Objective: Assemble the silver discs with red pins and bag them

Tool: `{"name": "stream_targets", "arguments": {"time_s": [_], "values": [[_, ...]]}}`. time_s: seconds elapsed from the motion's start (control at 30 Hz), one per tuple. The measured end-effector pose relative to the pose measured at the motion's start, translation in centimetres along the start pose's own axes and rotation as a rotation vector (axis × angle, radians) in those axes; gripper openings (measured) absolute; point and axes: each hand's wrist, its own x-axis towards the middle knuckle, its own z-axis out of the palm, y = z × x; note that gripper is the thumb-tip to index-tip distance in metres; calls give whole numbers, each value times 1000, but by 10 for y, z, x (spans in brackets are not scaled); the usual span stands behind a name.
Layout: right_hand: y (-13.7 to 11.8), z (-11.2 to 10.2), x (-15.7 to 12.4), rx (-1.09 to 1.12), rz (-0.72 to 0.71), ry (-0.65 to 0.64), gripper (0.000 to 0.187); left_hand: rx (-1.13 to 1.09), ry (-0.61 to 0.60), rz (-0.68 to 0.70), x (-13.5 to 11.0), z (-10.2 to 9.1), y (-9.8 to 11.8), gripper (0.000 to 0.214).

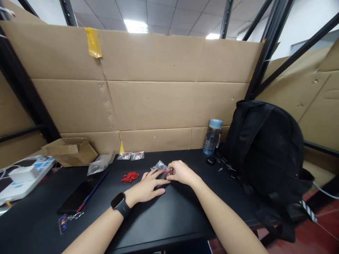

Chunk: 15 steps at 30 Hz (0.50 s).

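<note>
Two bare hands meet at the centre of the frame, just below the middle, over a black table [169,218]. The left hand [147,186], with a dark watch [120,205] on its wrist, lies palm down, fingers spread and reaching right. The right hand [181,173] comes in from the lower right, fingers curled toward the thumb in a narrow pinch around a small red piece [166,171]; the tips are too small to tell how firmly it is held. The red piece's long axis runs roughly level, left to right; which end is its front cannot be told. A crumpled clear bag [159,165] sits just beyond the fingers. Left of centre is a pile of red pieces [130,176], lying at mixed angles. At lower left, a key tag [63,224] bears coloured print too small to read.
</note>
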Motion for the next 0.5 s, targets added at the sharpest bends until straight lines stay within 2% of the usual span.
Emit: {"name": "stream_targets", "arguments": {"time_s": [0.13,0.27,0.5], "values": [[5,-2,-1,60,-54,-33,16,-12,-7,0,-1,-1,-1,46],[10,-1,0,102,-37,-56,22,-30,-5,7,-1,-1,0,45],[9,14,8,79,-31,60,19,-33,2,12,0,0,-3,46]]}}
